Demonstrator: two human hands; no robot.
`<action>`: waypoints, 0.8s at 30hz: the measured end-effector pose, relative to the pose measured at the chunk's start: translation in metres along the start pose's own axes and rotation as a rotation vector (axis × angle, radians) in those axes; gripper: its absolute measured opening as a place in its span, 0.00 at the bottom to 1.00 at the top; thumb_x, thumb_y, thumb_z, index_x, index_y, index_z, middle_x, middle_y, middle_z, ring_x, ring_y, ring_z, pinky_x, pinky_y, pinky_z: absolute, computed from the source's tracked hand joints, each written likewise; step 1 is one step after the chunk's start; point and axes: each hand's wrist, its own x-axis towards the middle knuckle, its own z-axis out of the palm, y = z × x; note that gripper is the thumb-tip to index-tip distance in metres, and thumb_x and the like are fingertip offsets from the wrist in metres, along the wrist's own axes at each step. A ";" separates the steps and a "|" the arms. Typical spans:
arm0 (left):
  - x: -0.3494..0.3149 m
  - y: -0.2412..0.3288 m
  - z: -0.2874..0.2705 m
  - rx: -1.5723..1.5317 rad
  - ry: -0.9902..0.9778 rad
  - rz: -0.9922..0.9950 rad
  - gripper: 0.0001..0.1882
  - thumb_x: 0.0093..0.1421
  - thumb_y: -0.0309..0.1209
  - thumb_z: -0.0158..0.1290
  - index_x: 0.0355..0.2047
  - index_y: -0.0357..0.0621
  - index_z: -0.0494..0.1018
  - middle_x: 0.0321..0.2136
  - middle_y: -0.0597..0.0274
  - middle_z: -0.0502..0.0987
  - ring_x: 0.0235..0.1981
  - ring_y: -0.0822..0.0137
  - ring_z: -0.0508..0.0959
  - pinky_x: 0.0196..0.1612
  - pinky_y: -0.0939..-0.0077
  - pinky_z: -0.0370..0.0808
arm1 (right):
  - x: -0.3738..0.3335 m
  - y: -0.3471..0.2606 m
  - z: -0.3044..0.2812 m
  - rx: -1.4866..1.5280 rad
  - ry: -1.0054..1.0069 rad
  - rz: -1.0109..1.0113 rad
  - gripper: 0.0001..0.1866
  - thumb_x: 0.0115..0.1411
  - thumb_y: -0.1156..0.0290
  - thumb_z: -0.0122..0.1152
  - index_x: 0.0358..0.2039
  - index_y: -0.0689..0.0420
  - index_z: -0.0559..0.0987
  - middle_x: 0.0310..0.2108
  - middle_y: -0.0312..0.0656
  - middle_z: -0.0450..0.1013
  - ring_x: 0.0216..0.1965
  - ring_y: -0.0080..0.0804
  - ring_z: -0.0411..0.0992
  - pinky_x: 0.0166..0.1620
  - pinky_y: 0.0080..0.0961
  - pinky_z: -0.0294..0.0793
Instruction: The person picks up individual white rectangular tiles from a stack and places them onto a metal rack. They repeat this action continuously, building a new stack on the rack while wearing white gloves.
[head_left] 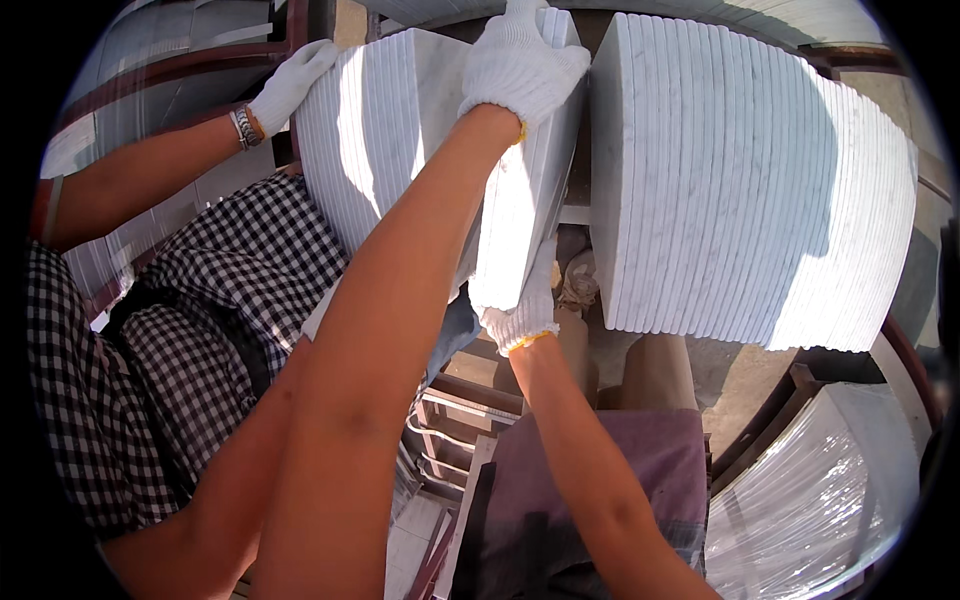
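Both my hands wear white knitted gloves with yellow-edged cuffs. My left hand [525, 65] reaches over the far end of a few white marble slabs [510, 240] standing on edge. Its thumb spreads to the right, while most of its fingers are out of sight. At the near, lower end of the same slabs, my right hand [523, 318] grips the corner from beneath. These slabs lean apart from the left row of marble slabs [375, 120]. A co-worker's gloved hand [293, 85] rests on that row's far left edge.
To the right stands another tight row of marble slabs [720, 180], across a narrow gap. The co-worker's checked shirt [240, 240] is close on the left. Dark red metal frames [170, 65] border the rows. A plastic-wrapped stack [815, 500] sits at lower right.
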 end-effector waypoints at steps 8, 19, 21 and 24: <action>-0.003 0.028 0.011 -0.130 -0.040 -0.146 0.37 0.49 0.47 0.58 0.55 0.41 0.65 0.42 0.49 0.77 0.42 0.56 0.79 0.47 0.66 0.75 | -0.024 -0.049 -0.007 -0.041 0.182 -0.005 0.27 0.67 0.42 0.44 0.50 0.52 0.72 0.43 0.37 0.76 0.39 0.32 0.76 0.40 0.35 0.79; -0.012 0.036 0.015 -0.219 -0.004 -0.174 0.31 0.57 0.52 0.50 0.55 0.46 0.65 0.46 0.48 0.74 0.46 0.50 0.76 0.49 0.58 0.73 | -0.042 -0.060 -0.027 0.060 0.232 -0.129 0.16 0.69 0.57 0.38 0.43 0.53 0.72 0.36 0.37 0.74 0.33 0.30 0.75 0.31 0.30 0.79; -0.010 0.029 0.018 -0.286 -0.013 -0.079 0.30 0.59 0.53 0.47 0.55 0.47 0.65 0.46 0.46 0.73 0.47 0.48 0.75 0.50 0.57 0.72 | -0.053 -0.052 -0.026 0.293 0.264 -0.168 0.14 0.69 0.61 0.39 0.36 0.57 0.70 0.32 0.37 0.71 0.29 0.27 0.71 0.25 0.27 0.74; -0.014 0.029 0.032 -0.149 0.035 0.028 0.29 0.63 0.52 0.43 0.58 0.49 0.61 0.48 0.45 0.73 0.47 0.43 0.74 0.52 0.55 0.71 | -0.078 -0.031 -0.041 -0.110 0.236 -0.114 0.14 0.70 0.63 0.39 0.35 0.59 0.69 0.33 0.37 0.71 0.32 0.27 0.72 0.26 0.24 0.73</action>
